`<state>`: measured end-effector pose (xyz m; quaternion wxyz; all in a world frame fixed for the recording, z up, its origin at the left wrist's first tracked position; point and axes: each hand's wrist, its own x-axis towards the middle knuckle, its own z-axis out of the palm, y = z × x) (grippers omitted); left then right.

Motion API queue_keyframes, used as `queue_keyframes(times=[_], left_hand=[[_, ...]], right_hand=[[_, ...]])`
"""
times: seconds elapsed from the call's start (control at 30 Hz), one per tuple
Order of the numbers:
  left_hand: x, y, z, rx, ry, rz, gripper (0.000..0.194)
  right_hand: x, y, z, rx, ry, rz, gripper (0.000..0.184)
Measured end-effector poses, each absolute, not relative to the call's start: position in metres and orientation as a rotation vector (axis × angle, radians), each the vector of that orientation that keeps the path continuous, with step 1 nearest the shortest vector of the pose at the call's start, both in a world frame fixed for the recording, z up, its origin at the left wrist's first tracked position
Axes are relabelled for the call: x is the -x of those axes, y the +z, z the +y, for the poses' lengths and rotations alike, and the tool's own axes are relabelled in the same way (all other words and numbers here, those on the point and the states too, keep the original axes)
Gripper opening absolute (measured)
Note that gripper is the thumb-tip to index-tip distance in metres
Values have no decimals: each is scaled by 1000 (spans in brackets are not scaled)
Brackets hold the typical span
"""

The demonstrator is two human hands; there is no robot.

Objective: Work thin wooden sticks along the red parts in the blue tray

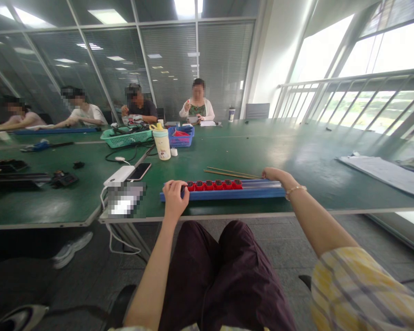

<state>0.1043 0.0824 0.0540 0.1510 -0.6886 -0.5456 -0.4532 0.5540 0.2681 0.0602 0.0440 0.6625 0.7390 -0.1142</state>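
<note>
A long blue rail (227, 195) with a silvery inner channel lies across the table near its front edge. Several red blocks with dark square tops (218, 185) sit in a row in its left and middle part. My left hand (175, 195) is closed over the rail's left end, thumb on the near side, beside a dark piece partly covered by the fingers. Over the right end reaches my right hand (276, 175), its fingers curled down at the far side. Thin brass-coloured rods (232, 173) lie behind the rail, their right ends meeting those fingertips; the exact grip is hidden.
Left of the rail are a blurred-out screen (127, 200), a white power strip (120, 175) and a phone (140, 172). Farther back stand a cup (162, 145), a green basket (126, 139) and a blue basket (181, 140). Papers (386, 172) lie right. Several people sit opposite.
</note>
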Motion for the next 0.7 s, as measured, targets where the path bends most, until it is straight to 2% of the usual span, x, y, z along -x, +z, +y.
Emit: queue_keyframes(times=[0.37, 0.57, 0.7], left_hand=[[-105, 55, 82, 1977, -1316, -1535, 12], [-105, 55, 82, 1970, -1319, -1527, 12], [-106, 55, 83, 1970, -1329, -1521, 12]], right_hand=[[-555, 62, 264, -2011, -353, 2292, 29], [-556, 60, 265, -2029, -308, 2341, 20], [-560, 55, 261, -2118, -223, 2401, 31]])
